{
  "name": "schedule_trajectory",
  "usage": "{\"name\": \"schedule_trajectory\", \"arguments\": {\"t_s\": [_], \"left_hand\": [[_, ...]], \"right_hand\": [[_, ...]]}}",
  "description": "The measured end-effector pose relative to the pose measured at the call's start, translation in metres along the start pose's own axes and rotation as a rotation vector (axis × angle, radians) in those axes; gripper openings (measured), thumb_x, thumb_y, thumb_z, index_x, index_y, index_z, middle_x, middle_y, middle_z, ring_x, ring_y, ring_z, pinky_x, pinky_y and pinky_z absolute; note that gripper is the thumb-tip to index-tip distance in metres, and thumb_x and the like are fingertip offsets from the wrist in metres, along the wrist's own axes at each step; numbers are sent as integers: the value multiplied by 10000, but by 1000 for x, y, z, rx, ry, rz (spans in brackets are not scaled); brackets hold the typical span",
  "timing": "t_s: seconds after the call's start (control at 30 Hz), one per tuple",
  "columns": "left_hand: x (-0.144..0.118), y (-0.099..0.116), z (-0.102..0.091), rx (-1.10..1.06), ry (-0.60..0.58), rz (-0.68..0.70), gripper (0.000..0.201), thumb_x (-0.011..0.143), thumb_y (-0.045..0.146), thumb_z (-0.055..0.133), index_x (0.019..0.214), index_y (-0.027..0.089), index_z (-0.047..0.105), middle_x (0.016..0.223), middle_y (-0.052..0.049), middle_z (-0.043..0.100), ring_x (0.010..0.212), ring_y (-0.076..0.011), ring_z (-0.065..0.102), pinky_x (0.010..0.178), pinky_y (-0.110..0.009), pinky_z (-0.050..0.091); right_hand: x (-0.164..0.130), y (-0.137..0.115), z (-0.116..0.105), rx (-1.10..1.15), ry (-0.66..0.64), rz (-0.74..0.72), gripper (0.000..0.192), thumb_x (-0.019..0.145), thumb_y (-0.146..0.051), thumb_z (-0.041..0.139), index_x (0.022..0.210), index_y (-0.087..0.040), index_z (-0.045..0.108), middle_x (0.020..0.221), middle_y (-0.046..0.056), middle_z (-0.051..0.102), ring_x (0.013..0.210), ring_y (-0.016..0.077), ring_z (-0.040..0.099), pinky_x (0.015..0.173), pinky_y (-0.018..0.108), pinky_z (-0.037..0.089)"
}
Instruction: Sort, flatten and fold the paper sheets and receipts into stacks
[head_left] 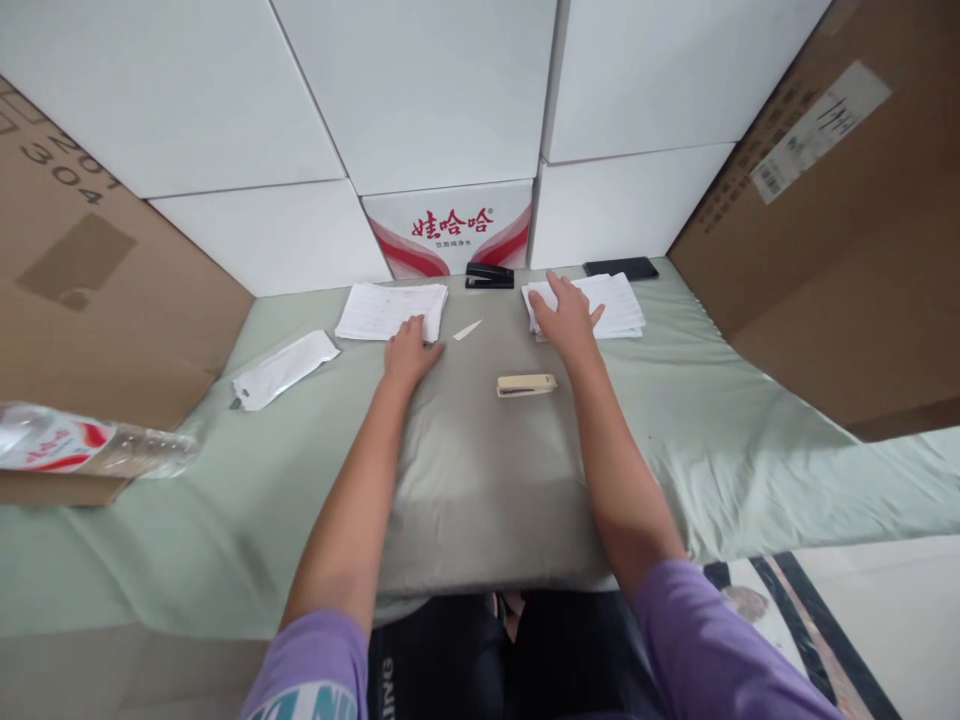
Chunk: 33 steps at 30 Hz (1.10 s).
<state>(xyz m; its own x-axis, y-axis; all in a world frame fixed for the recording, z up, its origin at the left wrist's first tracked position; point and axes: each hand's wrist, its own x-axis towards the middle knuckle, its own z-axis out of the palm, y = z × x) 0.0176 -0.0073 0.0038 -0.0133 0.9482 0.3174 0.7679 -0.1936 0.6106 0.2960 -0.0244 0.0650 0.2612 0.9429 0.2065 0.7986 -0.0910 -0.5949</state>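
Note:
My left hand (409, 354) lies at the lower right corner of a stack of white printed papers (382, 310), fingers on the sheets and thumb spread out to the side. My right hand (564, 318) rests over the left part of a second stack of papers (616, 303), its fingers apart. That stack is slightly fanned, and the hand hides part of it. Between my forearms lies a cream stapler (526, 385). A black stapler (490, 276) sits at the back between the two stacks. A small pointed white paper piece (467, 330) lies near my left hand.
White boxes (442, 90) form a wall behind the cloth-covered table (487, 480). Brown cartons stand left (112, 250) and right (840, 280). A white packet (286, 370) and a water bottle (90, 443) are on the left. A black phone (621, 268) lies behind the right stack.

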Motion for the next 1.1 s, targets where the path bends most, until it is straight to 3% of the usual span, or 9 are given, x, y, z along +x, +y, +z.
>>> {"name": "schedule_trajectory", "arguments": {"t_s": [0.17,0.33,0.57,0.73,0.9,1.1], "left_hand": [[-2,6,10,370,-104,-33,447,952,353,514,1362,180,562,1310,-204,652,1213,-367,619,1005,-483,457],[-14,17,6,539,-92,-115,431,1017,330,359,1367,218,584,1215,-174,709,1057,-340,689,858,-417,493],[-17,5,2,518,40,-223,413,1029,318,346,1305,212,634,1021,-175,756,949,-321,704,756,-365,449],[-15,-4,-4,425,122,-187,351,1001,332,434,1207,215,693,1038,-138,769,948,-284,689,761,-337,431],[-13,-2,-9,351,158,-131,291,978,395,498,926,221,725,892,-91,762,824,-246,657,709,-314,390],[-10,-8,-14,319,214,-81,334,1003,389,460,803,214,663,759,-86,705,709,-227,589,655,-310,339]], "right_hand": [[-4,-9,-5,95,33,-30,583,978,-564,428,1501,-317,497,1591,102,446,1485,366,344,1160,773,42],[-8,-16,-8,165,30,-42,539,979,-533,444,1464,-321,543,1544,94,509,1456,353,400,1164,770,28],[-13,-24,-7,234,19,-62,512,974,-500,466,1433,-302,576,1505,83,553,1411,361,459,1183,746,64],[-10,-25,3,273,-5,-100,462,961,-477,503,1360,-283,633,1421,99,621,1367,339,514,1196,664,219],[-14,-32,11,350,-109,-132,384,954,-422,531,1223,-211,706,1286,102,700,1231,294,624,1113,504,424],[-22,-42,19,392,-210,-118,363,936,-350,581,1220,-158,700,1232,132,719,1169,261,664,1062,420,472]]}}
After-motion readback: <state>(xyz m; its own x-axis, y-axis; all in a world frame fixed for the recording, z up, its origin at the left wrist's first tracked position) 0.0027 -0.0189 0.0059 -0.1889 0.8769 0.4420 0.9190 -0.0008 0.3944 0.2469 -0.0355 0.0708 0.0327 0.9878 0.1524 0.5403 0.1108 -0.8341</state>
